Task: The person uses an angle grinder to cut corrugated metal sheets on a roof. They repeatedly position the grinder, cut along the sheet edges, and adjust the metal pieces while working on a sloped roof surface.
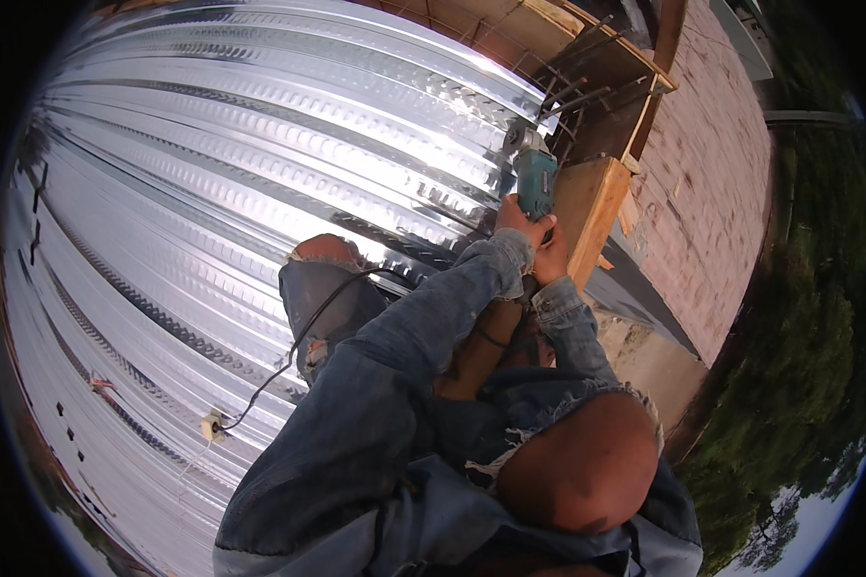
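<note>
A teal angle grinder (pixel 536 181) points away from me, its disc and guard (pixel 523 137) at the edge of the shiny corrugated metal decking (pixel 356 144). My left hand (pixel 522 221) wraps around the grinder's body. Just behind it, my right hand (pixel 552 258) closes on the rear end of the tool. Whether the disc touches the metal is too small to tell. A black power cord (pixel 303 332) runs across the decking past my knee to a pale plug connector (pixel 213 426).
Beside the grinder stands a wooden form board (pixel 587 216). Steel reinforcing bars (pixel 582 96) stick out in the timber trough beyond. A weathered plywood panel (pixel 707 183) slopes at the right, with trees (pixel 789 356) past its edge. My bent knees flank my arms.
</note>
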The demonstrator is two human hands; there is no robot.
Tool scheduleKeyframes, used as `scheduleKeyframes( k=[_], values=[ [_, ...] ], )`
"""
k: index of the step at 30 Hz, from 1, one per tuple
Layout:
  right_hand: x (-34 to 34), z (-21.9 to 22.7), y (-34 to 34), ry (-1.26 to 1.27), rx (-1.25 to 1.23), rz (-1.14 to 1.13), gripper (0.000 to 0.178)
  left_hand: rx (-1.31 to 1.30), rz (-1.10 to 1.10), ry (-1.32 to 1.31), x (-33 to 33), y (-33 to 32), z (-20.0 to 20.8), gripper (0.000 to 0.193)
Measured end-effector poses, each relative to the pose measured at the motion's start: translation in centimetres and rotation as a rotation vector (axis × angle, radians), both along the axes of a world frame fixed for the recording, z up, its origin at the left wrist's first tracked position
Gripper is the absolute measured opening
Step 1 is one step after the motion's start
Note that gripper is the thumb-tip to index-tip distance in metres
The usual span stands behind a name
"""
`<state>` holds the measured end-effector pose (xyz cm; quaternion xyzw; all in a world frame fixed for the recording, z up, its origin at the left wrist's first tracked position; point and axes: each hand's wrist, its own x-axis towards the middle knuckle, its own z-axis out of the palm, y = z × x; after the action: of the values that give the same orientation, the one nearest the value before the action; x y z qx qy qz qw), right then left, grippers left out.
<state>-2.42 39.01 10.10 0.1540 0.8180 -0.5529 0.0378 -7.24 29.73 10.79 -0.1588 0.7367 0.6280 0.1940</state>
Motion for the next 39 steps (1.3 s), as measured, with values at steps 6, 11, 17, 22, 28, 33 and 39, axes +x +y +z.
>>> scheduleKeyframes(
  k=[6,11,17,22,28,33,39],
  values=[
    [3.1,4.7,-1.3,-0.177,-0.488,-0.12,0.052,0.076,0.016,0.145,4.6,-1.4,1.1,0.077],
    [5.4,4.2,-1.7,-0.324,-0.787,-0.346,0.044,0.229,0.057,0.069,6.0,-2.1,2.0,0.069],
    [3.4,2.8,-1.0,-0.267,-0.806,-0.468,0.04,0.24,-0.349,-0.335,-0.4,0.3,0.6,0.059],
    [2.9,4.0,0.8,-0.24,-0.637,-0.298,0.044,0.417,-0.339,-0.574,-2.1,1.5,-1.5,0.051],
    [4.4,-1.3,0.8,-0.022,-0.229,-0.267,0.07,0.264,-0.317,-0.455,-0.4,2.4,-1.4,0.056],
    [2.9,2.2,-1.8,-0.159,-0.078,-0.213,0.077,0.098,-0.269,-0.476,-2.2,-0.1,-0.3,0.065],
    [2.2,7.6,-2.6,-0.251,-0.746,-0.012,0.047,0.77,-0.065,-0.355,0.0,-5.7,1.4,0.044]
  ],
)
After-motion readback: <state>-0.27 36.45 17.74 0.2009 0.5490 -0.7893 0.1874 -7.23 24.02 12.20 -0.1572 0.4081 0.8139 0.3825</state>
